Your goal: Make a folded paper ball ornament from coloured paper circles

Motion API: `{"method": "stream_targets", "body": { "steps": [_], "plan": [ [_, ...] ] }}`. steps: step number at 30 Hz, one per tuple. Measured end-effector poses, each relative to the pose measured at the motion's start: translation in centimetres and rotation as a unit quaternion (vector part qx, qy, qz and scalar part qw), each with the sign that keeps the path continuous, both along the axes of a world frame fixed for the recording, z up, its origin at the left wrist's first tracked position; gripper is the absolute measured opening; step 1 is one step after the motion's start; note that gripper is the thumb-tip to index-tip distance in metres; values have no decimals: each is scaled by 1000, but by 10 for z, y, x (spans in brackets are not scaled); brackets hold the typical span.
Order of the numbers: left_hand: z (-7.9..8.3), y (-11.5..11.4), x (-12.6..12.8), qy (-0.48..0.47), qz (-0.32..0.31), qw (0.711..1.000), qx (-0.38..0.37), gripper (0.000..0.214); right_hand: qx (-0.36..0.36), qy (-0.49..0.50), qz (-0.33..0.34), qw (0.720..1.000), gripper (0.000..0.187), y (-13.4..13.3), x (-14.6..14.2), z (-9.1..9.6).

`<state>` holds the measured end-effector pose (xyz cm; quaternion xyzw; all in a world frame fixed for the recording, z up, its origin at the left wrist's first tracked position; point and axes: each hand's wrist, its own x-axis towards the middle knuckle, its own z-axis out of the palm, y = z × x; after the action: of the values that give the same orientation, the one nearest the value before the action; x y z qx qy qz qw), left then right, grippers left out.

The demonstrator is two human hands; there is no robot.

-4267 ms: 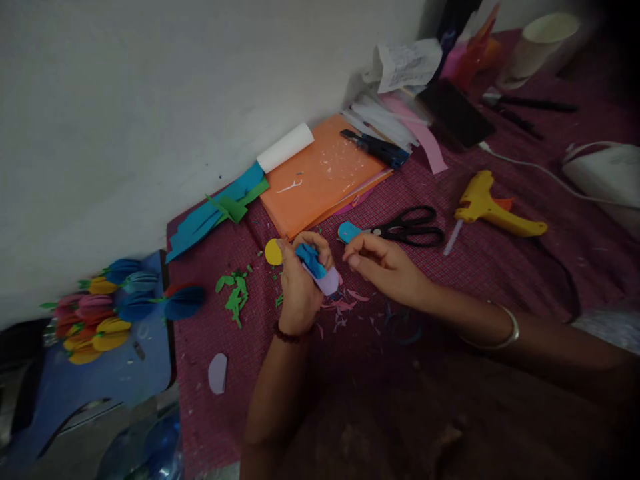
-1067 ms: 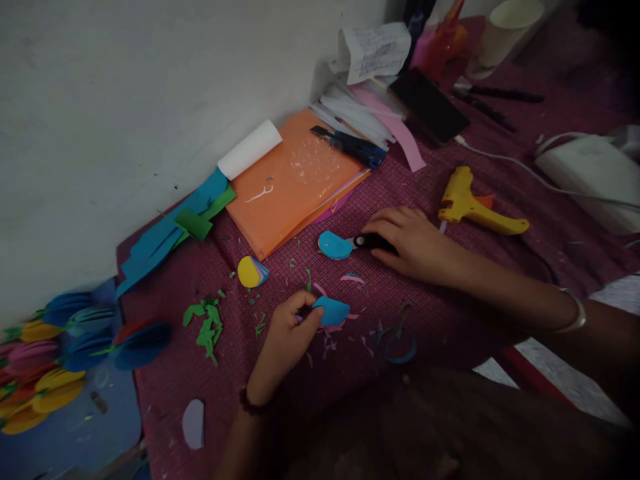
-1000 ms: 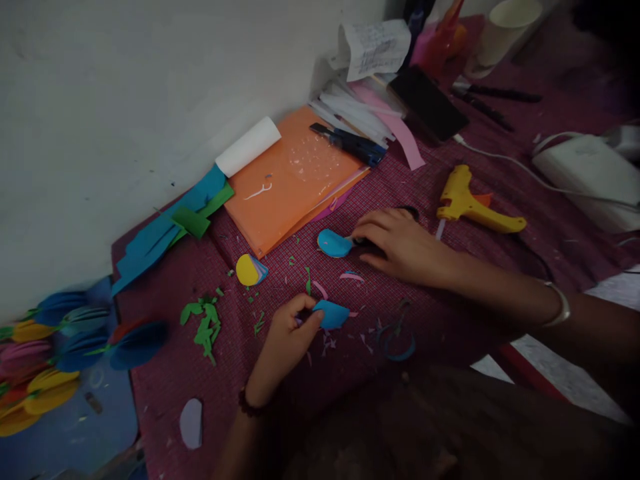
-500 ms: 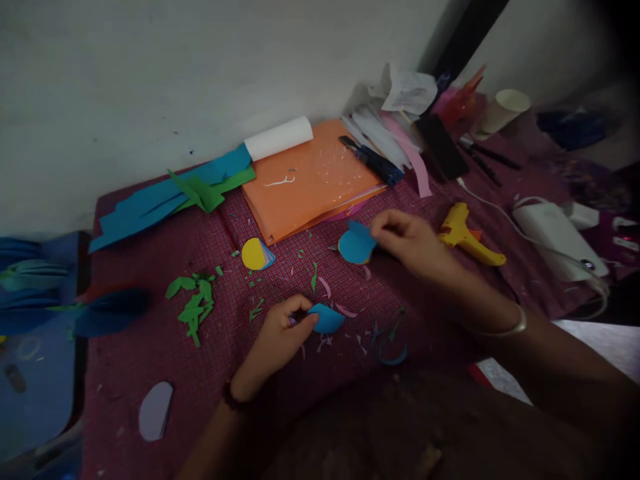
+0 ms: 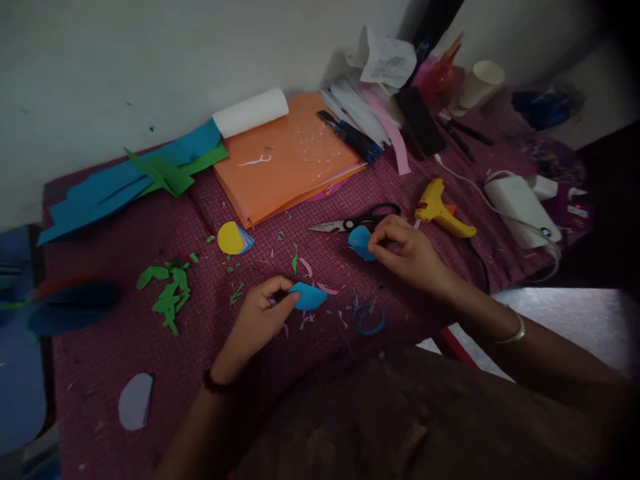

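My left hand point(image 5: 267, 310) pinches a folded blue paper half-circle point(image 5: 310, 297) between thumb and fingers, just above the table. In my right hand point(image 5: 403, 247) a second blue paper piece point(image 5: 361, 241) is gripped at its right edge; it is rounded and looks bent along a crease. Black-handled scissors point(image 5: 345, 225) lie directly behind that piece, blades pointing left. A yellow paper circle point(image 5: 230, 238) with pink and blue layers fanned at its side rests left of the scissors. Nearer the front left lies a pale lilac folded half-circle point(image 5: 135, 401).
Green scraps point(image 5: 173, 293) and small clippings litter the cloth. Orange sheets point(image 5: 285, 160) carry a cutter point(image 5: 350, 137) and a white roll point(image 5: 251, 113). On the right are a yellow glue gun point(image 5: 443, 208), a phone point(image 5: 419, 121) and a white corded box point(image 5: 523, 210).
My right hand has lifted the blue piece, uncovering the scissors; the piece now looks bent rather than flat. My left hand keeps its half-circle. The whole view has shifted.
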<state>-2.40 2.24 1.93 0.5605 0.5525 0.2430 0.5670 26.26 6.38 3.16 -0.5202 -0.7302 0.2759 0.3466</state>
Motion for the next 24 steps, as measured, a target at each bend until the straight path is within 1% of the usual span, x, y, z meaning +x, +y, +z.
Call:
{"method": "stream_targets", "body": {
  "steps": [2, 4, 5, 7, 8, 11, 13, 14, 15, 16, 18, 19, 21, 24],
  "plan": [
    [1, 0, 0, -6, 13, 1000, -5, 18, 39, -25, -12, 999, 9, -6, 6, 1],
    [3, 1, 0, -13, 22, 1000, -18, 19, 43, -19, -36, 998, 10, -10, 10, 4],
    [4, 1, 0, -15, 26, 999, -25, 19, 32, 2, -45, 998, 11, -11, 11, 7],
    [5, 1, 0, -15, 35, 999, -38, 20, -19, 81, -53, 995, 12, -13, 9, 16],
    [5, 1, 0, -14, 39, 998, -42, 21, -53, 133, -54, 988, 13, -14, 7, 21],
    [4, 1, -1, -18, 41, 998, -36, 22, -157, 279, -51, 946, 21, -14, -3, 33],
    [2, 1, -2, -22, 36, 999, -28, 22, -198, 318, -50, 926, 25, -14, -7, 32],
    [2, 1, -2, -24, 35, 999, -29, 23, -204, 310, -51, 927, 25, -14, -7, 28],
    [1, 1, -2, -26, 34, 998, -33, 23, -194, 282, -54, 938, 23, -14, -7, 21],
    [1, 1, -2, -28, 35, 998, -39, 23, -168, 235, -57, 956, 19, -15, -5, 13],
    [3, 1, -1, -29, 39, 998, -43, 23, -80, 98, -52, 991, 12, -17, -1, -3],
    [3, 1, -1, -28, 40, 998, -41, 23, -34, 29, -39, 998, 10, -20, 1, -10],
    [5, 1, 0, -25, 40, 998, -34, 23, 38, -74, 1, 997, 7, -25, 5, -19],
    [6, 1, 1, -22, 37, 998, -36, 23, 78, -146, 63, 984, 8, -33, 6, -21]
  ]
}}
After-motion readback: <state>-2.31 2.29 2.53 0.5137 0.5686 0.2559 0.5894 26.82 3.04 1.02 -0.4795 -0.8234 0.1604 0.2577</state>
